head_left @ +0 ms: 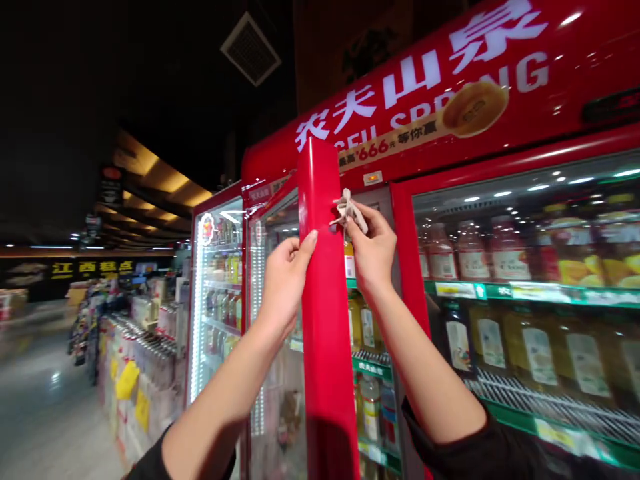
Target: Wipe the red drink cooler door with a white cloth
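A red-framed fridge door (327, 320) stands ajar, its edge facing me. My left hand (286, 283) grips its left side, thumb on the red face and fingers curled, partly out of sight. A crumpled pale cloth (350, 210) is pinched in my right hand (373, 243) at the upper right side of the door edge. Part of the cloth touches or nearly touches the red frame. Behind the gap, bottles (371, 403) stand on the fridge shelves.
To the right, a shut glass door (500, 200) covers shelves of bottled drinks. A lit fridge (217, 293) stands at the left. Further left, stacked goods (155, 360) with yellow tags line an aisle floor (55, 393). A red sign panel (400, 87) runs overhead.
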`<act>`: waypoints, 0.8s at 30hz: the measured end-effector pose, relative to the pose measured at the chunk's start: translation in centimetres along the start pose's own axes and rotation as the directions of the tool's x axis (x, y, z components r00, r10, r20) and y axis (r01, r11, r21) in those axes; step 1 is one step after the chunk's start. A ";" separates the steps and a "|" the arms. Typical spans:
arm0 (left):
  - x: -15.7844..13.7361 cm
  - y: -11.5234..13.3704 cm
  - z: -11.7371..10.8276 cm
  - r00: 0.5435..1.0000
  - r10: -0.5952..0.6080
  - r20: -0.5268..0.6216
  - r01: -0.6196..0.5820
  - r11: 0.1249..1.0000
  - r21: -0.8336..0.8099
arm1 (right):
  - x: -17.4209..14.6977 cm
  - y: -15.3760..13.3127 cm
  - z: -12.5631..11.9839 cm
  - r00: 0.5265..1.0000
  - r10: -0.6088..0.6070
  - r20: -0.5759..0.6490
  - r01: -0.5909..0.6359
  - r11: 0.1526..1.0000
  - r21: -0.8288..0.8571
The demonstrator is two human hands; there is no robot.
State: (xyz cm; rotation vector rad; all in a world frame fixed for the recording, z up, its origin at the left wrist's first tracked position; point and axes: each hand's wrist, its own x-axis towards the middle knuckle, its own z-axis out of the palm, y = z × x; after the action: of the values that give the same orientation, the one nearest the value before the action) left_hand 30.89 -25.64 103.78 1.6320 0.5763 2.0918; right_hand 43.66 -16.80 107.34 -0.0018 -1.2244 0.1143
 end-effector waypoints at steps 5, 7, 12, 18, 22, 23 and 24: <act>-1.6 3.7 -5.8 0.974 0.137 -0.178 -0.097 0.971 0.218 | -1.4 -2.5 7.7 0.996 -0.066 0.056 0.057 0.988 0.146; -2.0 4.9 -8.2 0.961 0.179 -0.210 -0.106 0.942 0.317 | -1.6 -3.4 10.6 0.995 -0.090 0.040 0.079 0.972 0.220; -2.6 7.9 -13.4 0.945 0.238 -0.223 -0.077 0.827 0.558 | -1.2 -4.3 17.8 0.998 -0.056 0.002 0.052 0.941 0.335; -3.2 11.0 -18.6 0.896 0.422 -0.138 -0.059 0.420 0.906 | -6.7 -3.7 23.3 0.997 0.052 0.050 -0.068 0.915 0.398; -4.1 11.8 -20.2 0.805 0.594 0.007 -0.102 0.126 0.987 | -10.9 -3.6 25.0 0.997 -0.010 0.081 -0.022 0.924 0.381; -4.2 11.8 -20.3 0.777 0.627 0.050 -0.108 0.056 0.993 | -11.3 -3.6 25.6 0.996 -0.040 0.082 0.006 0.928 0.373; -4.3 11.6 -20.4 0.764 0.639 0.092 -0.117 -0.003 0.993 | -11.3 -3.7 26.2 0.994 -0.068 0.082 0.033 0.929 0.369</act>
State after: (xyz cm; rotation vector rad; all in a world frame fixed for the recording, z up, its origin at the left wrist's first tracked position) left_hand 11.14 -38.88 102.33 2.1167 2.4348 2.6380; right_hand 15.55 -23.04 105.86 0.3657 -1.2798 0.3007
